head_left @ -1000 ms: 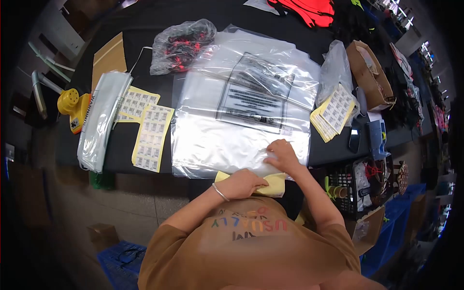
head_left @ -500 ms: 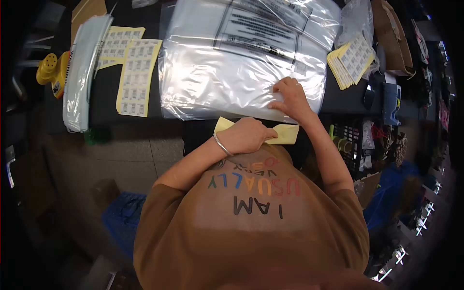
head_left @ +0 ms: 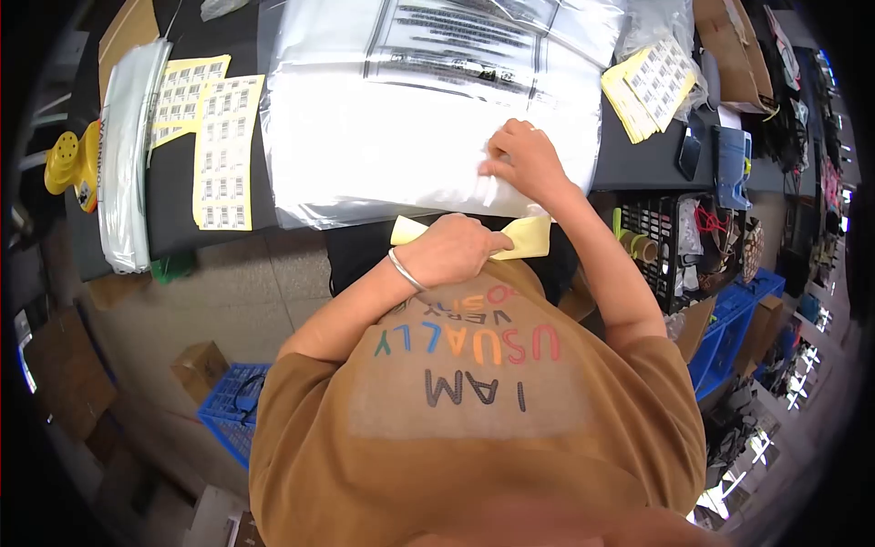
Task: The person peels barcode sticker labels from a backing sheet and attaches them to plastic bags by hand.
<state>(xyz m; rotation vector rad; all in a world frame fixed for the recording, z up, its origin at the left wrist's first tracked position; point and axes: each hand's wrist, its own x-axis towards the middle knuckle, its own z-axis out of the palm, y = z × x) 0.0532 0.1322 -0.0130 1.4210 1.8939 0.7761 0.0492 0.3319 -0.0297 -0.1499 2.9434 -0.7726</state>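
Note:
My left hand (head_left: 450,250), with a bangle at its wrist, is closed on a folded yellow sheet (head_left: 530,239) in front of my body, at the table's near edge. The sheet sticks out on both sides of the hand. Over the near right part of a stack of clear plastic bags (head_left: 365,146) is my right hand (head_left: 527,162), its fingers bent and its thumb apart from them. Nothing shows between them. A printed black frame with text marks the top bag. Whether the right fingertips touch the plastic cannot be made out clearly.
Left of the stack lie label sheets (head_left: 226,150), folded plastic bags (head_left: 130,164) and a yellow tool (head_left: 87,166). On the right are more label sheets (head_left: 649,87), a phone (head_left: 690,153), a cardboard box (head_left: 736,55) and, lower, a black basket (head_left: 670,260).
The view has tilted down, so the far part of the table has left it. My left hand keeps hold of the yellow sheet; my right hand stays over the bags, its fingers slightly shifted.

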